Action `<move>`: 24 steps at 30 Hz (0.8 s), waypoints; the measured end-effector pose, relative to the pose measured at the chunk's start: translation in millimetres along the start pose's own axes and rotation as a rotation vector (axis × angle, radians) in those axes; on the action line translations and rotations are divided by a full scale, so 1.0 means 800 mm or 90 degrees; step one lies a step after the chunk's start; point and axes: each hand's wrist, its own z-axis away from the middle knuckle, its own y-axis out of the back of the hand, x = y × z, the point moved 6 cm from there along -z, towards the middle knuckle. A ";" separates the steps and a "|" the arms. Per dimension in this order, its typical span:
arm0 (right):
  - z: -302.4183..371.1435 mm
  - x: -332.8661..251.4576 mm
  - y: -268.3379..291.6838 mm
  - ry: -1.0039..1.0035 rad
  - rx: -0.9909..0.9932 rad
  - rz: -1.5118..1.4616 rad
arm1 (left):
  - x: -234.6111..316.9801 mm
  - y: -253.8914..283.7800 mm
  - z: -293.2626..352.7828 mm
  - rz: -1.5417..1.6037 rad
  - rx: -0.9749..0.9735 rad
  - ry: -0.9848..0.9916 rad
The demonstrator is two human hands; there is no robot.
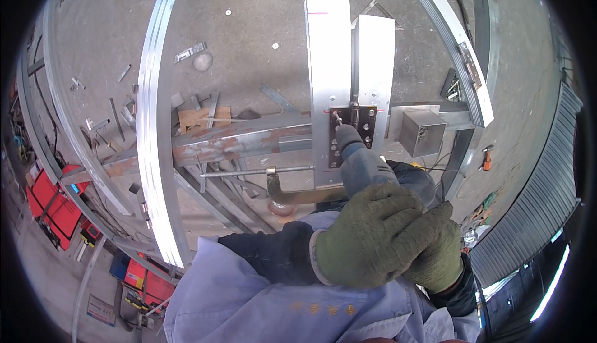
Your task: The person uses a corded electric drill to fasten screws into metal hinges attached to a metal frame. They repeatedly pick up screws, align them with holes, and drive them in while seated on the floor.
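In the head view I hold a dark blue-grey power drill (pixel 367 170) with both green-gloved hands. My left hand (pixel 367 237) is closed over its rear body, and my right hand (pixel 438 253) is wrapped around the back, partly behind the left. The drill's tip meets the upper left part of a dark metal hinge (pixel 366 133) with several holes. The hinge spans two pale metal profiles, a longer left one (pixel 329 51) and a shorter right one (pixel 375 51). A clamp (pixel 277 187) with a long threaded rod sits against the left profile's lower end.
A rusty steel beam (pixel 230 142) crosses beneath the profiles. A long shiny rail (pixel 158 125) stands left, another rail (pixel 457 38) right. Right of the hinge is a square metal tube (pixel 423 133). An orange-handled hammer (pixel 487 158) and metal offcuts lie about. Red machines (pixel 56 206) stand far left.
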 end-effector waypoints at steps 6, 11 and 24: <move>0.014 -0.005 -0.013 0.088 0.069 0.084 | 0.009 0.008 0.019 -0.045 -0.020 0.022; -0.003 -0.030 -0.010 0.042 0.008 0.127 | 0.008 0.015 0.039 -0.074 -0.013 -0.048; -0.026 -0.027 0.028 0.031 -0.050 0.099 | -0.002 0.017 0.012 0.031 0.003 0.013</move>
